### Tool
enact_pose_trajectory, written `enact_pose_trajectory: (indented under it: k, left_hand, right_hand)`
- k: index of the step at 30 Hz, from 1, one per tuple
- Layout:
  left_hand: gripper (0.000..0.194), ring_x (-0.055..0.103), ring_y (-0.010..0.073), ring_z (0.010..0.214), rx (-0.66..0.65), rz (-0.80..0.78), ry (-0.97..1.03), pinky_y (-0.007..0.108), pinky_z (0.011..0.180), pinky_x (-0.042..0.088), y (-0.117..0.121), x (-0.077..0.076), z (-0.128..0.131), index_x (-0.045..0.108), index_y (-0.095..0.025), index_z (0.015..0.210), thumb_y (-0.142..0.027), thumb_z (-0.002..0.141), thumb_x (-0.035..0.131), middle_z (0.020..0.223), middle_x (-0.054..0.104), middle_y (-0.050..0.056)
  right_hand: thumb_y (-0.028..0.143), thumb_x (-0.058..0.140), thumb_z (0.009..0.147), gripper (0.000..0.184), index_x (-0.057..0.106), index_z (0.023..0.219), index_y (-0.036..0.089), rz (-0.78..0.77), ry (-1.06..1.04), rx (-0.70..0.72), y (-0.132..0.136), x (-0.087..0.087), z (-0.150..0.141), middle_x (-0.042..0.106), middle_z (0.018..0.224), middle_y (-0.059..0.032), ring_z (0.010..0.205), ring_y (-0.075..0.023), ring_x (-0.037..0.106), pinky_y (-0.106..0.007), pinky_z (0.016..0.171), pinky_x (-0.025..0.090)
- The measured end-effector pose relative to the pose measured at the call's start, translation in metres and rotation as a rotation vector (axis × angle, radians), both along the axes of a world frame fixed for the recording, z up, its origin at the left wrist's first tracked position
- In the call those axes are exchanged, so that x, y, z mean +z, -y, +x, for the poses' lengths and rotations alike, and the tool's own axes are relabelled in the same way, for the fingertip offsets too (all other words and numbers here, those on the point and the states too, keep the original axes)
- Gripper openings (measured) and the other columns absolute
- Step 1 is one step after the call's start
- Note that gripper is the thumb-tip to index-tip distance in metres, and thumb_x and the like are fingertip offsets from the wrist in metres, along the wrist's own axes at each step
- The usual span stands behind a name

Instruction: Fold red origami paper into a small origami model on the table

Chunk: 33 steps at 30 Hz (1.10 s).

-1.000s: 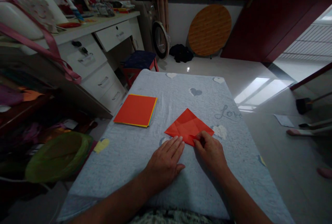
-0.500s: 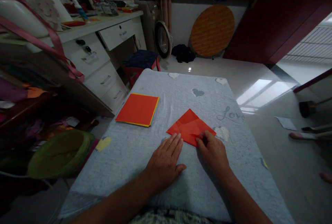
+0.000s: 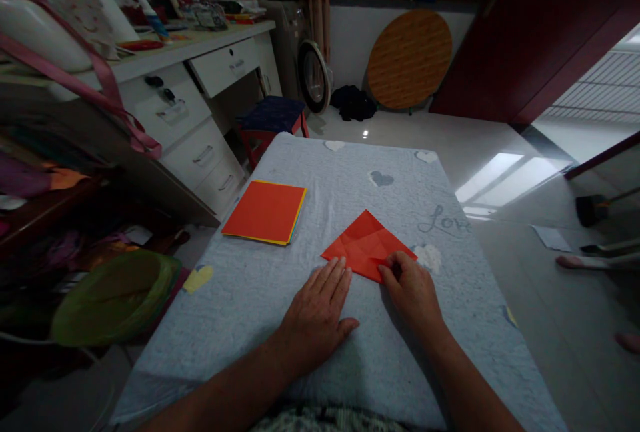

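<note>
On red paper (image 3: 363,239), near edge: left hand (image 3: 317,309) flat, unclenched; right hand (image 3: 413,289) apparently pinching it; cloth (image 3: 337,182) beyond.

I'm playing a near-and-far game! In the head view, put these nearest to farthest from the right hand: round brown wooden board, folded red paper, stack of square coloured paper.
1. Folded red paper: touching the right hand.
2. Stack of square coloured paper: over to the left, lying flat.
3. Round brown wooden board: straight ahead, at the back.
</note>
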<state>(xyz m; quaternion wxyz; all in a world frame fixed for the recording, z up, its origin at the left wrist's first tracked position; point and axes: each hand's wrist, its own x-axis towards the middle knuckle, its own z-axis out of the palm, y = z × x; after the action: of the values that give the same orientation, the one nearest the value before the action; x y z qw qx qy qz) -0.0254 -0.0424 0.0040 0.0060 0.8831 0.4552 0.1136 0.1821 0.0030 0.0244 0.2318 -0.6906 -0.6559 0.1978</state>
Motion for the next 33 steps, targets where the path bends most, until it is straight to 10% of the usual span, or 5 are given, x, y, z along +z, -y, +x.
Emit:
enact_pose_trajectory:
  k: [33]
  left_hand:
    - [0.071,0.04,0.037,0.141,0.055,-0.016,0.005,0.051,0.112,0.038,0.0013,0.0032,0.0029,0.042,-0.014,0.147,-0.055,0.091,0.056,0.151,0.043,0.023]
  right_hand:
    - [0.029,0.052,0.083,0.013,0.053,0.073,0.021,-0.032,0.046,-0.028,-0.0015,0.0028,-0.0014,0.06,0.063,-0.0013,0.061,-0.0183,0.055,-0.028,0.06,0.031]
